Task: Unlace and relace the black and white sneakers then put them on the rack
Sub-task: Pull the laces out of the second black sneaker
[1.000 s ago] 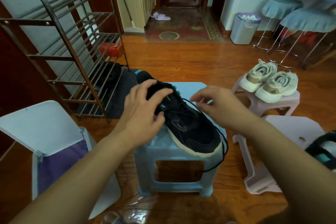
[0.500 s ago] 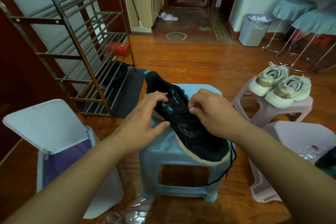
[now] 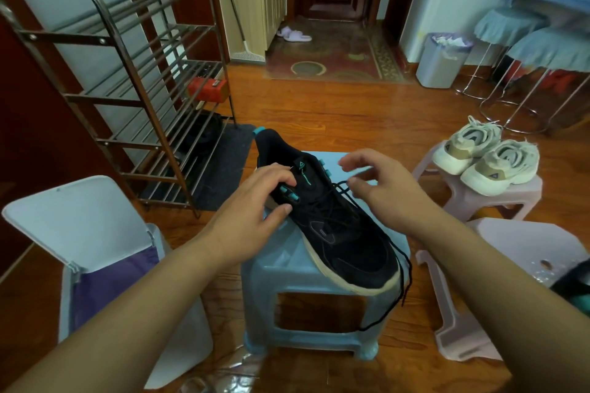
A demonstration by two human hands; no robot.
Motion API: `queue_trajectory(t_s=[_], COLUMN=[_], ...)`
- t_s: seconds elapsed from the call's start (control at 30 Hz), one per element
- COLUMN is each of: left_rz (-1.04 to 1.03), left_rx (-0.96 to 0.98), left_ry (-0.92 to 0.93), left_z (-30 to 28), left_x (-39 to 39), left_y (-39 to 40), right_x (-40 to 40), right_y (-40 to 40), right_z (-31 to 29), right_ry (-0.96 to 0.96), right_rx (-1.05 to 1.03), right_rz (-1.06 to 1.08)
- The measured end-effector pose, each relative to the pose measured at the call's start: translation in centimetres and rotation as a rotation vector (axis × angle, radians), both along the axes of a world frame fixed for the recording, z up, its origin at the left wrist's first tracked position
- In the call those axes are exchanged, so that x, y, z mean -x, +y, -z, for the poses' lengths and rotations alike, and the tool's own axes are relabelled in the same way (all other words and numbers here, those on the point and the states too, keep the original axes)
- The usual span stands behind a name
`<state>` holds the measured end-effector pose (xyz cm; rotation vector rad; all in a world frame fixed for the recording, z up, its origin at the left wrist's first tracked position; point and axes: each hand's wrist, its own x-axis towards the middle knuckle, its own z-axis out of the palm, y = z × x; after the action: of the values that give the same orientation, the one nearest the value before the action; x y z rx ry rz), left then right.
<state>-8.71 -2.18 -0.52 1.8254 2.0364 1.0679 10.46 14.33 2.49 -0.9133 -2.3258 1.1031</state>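
The black suede sneaker with a cream sole was laid on the pale blue plastic stool, toe toward five o'clock. Its collar was gripped by the left hand; the thin black lace appeared pinched by the right hand. The dangling lace end could be snagged, and an eyelet missed.

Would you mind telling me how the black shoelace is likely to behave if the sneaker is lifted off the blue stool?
The shoelace looks thin and floppy: its loose end droops over the stool edge, so it would probably dangle and swing. It might snag the stool, since it hangs beside the leg. The sneaker itself seems fairly stiff-soled, likely lifting flat.
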Motion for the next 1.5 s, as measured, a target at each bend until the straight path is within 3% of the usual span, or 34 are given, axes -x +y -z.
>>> queue_trajectory(t_s=[0.1, 0.2, 0.23, 0.37, 0.43, 0.53, 0.63, 0.7, 0.73, 0.8, 0.87, 0.9, 0.97, 1.1, 1.17, 1.3, 1.37, 1.43, 1.5], left_rz=[-0.003, -0.013, -0.014, -0.020, -0.021, -0.018, -0.016, -0.015, -0.014, -0.013, -0.016, -0.013, 0.005, 0.026, 0.020, 0.032, 0.025, -0.001, -0.013], left_rx=[-0.014, 0.016, 0.027, 0.047, 0.040, 0.036, 0.038, 0.041, 0.042, 0.044, 0.041, 0.036, 0.019, 0.011, 0.009, 0.015, 0.031, 0.053, 0.057], left_ry=[0.038, 0.061, 0.067, 0.084, 0.079, 0.062, 0.053, 0.044, 0.038, 0.043, 0.052, 0.053, 0.068, 0.097, 0.097, 0.090, 0.064, 0.042, 0.037], left_z=[-0.2, -0.4, -0.4, -0.7, -0.7, -0.6, -0.6, -0.6, -0.6, -0.6, -0.5, -0.4, -0.3, -0.2, -0.3, -0.6, -0.8, -1.0, -1.1], left_x=[-0.1, 0.0, 0.1, 0.1, 0.1, 0.1, 0.1, 0.2, 0.2, 0.2, 0.2, 0.3, 0.6, 1.0, 0.9, 0.8, 0.6, 0.3, 0.1], left_y=[0.2, 0.1, 0.1, -0.1, -0.1, 0.1, 0.4, 0.4, 0.3, 0.2, 0.2, 0.3, 0.5, 0.8, 0.8, 0.6, 0.3, -0.1, -0.3], right_x=[0.3, 0.9, 0.9, -1.3, -2.3, -1.5, 0.1, 0.7, 0.7, -0.5, -3.3, -4.6, -5.3, -1.8, -0.2, 0.8, 0.0, -2.1, -4.9], right_y=[-1.0, -1.0, -0.8, 2.9, 3.6, 1.5, -1.1, -1.1, -0.6, 2.6, 6.0, 6.8, 6.8, 1.4, -1.2, -1.8, 0.6, 4.6, 7.1], right_z=[0.4, 0.8, 1.0, 1.7, 1.8, 0.3, 0.5, 1.1, 1.1, 1.0, 1.5, 1.7, 1.8, -0.4, -0.5, 0.4, 0.5, 0.7, 1.3], right_ry=[-0.063, -0.056, -0.078, -0.350, -0.372, -0.090, -0.113, -0.118, -0.104, -0.153, -0.339, -0.478, -0.564, -0.175, -0.184, -0.185, -0.202, -0.272, -0.478], right_rx=[-0.412, -0.629, -0.581, -0.017, -0.149, -0.337, -0.625, -0.727, -0.690, -0.424, -0.188, -0.142, -0.199, -0.317, -0.455, -0.673, -0.642, -0.518, -0.310], right_rz=[-0.215, -0.173, -0.082, 0.369, 0.377, 0.075, -0.214, -0.214, -0.124, 0.249, 0.577, 0.630, 0.550, 0.048, -0.145, -0.185, 0.003, 0.375, 0.625])
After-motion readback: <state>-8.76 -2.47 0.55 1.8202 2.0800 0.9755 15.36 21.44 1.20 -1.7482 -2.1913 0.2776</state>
